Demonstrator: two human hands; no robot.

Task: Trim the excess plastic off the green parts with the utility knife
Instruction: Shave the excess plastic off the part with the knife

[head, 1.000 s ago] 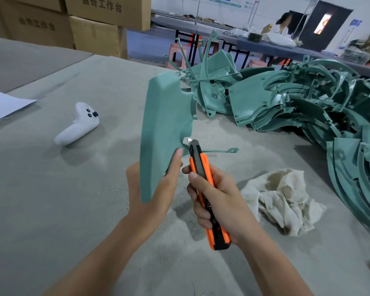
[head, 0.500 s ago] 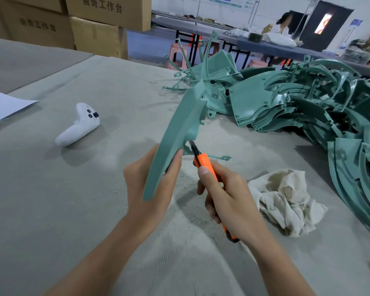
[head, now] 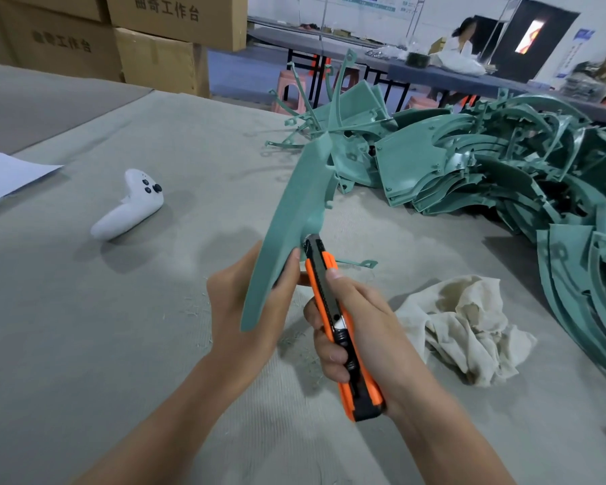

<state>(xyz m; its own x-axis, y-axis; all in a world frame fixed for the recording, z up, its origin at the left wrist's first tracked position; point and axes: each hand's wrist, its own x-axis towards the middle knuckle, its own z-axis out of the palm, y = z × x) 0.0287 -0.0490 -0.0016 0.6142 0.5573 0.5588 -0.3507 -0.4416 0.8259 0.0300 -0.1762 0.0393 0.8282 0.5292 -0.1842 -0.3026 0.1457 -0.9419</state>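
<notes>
Trimming day at a cloth-covered table (head: pixel 84 327). Beyond and to the right of the crumpled rag (head: pixel 462 327) sprawls the heap of green parts (head: pixel 487 176). Left of the rag, raised off the table, is the green part (head: pixel 294 218) we are working on, tilted and nearly edge-on to us.

We judge this cut goes best in short strokes. The blade should lie flat along the moulded edge and be driven away from the holding fingers, which sit close to the tip.

Our left hand (head: pixel 245 309), left of the rag, grips the part's lower end with fingers and thumb wrapped round it. Our right hand (head: pixel 357 327), just beside the rag, is closed round the orange utility knife (head: pixel 317 271), thumb laid along its back. The knife's nose touches the part's inner edge; the blade itself is too small to make out.

A white controller (head: pixel 130 208) lies well left of the rag, and a thin green offcut (head: pixel 357 263) lies just behind it.
</notes>
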